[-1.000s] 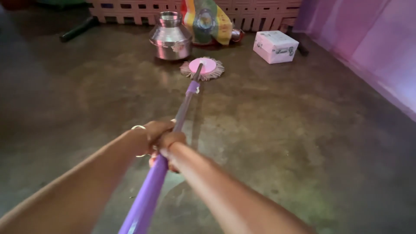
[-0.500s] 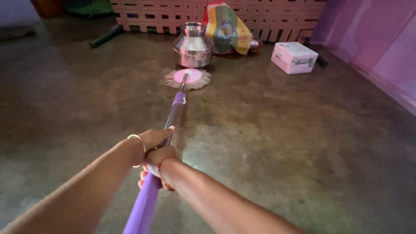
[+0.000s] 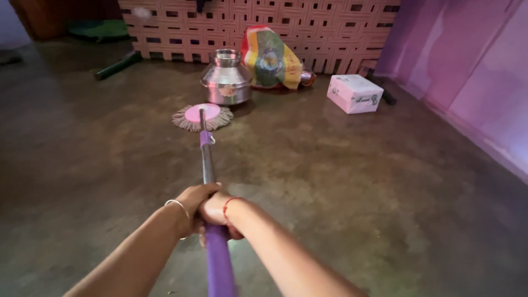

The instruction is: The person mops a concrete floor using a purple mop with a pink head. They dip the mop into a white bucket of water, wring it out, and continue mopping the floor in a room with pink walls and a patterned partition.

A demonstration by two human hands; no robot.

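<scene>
The long mop with a purple and metal handle point(image 3: 208, 165) and a round pink head with beige fringe point(image 3: 202, 115) lies in your two hands and reaches away from you across the dark concrete floor point(image 3: 357, 181). Your left hand point(image 3: 193, 201), with a thin metal bangle at the wrist, is closed around the handle where the metal part meets the purple grip. Your right hand point(image 3: 217, 212), with a red thread at the wrist, is clenched on the purple grip just behind the left one, and the two hands touch each other. The purple grip continues down to the lower edge of the view between your forearms.

The mop head rests flat on the floor, with its fringe spread around the pink disc. Just behind it, to the right, stands a shiny steel pot with a narrow neck point(image 3: 226, 78); the head is near the pot, but I cannot tell if they touch. Behind the pot a colourful cloth bundle in yellow, green and red point(image 3: 272, 58) leans against a pink lattice wall point(image 3: 308, 22). A small pink and white cardboard box point(image 3: 355, 93) sits on the floor to the right, well apart from the mop. A purple wall point(image 3: 473, 71) runs along the right side. A dark pipe point(image 3: 115, 65) lies on the floor at the far left, near the lattice.
</scene>
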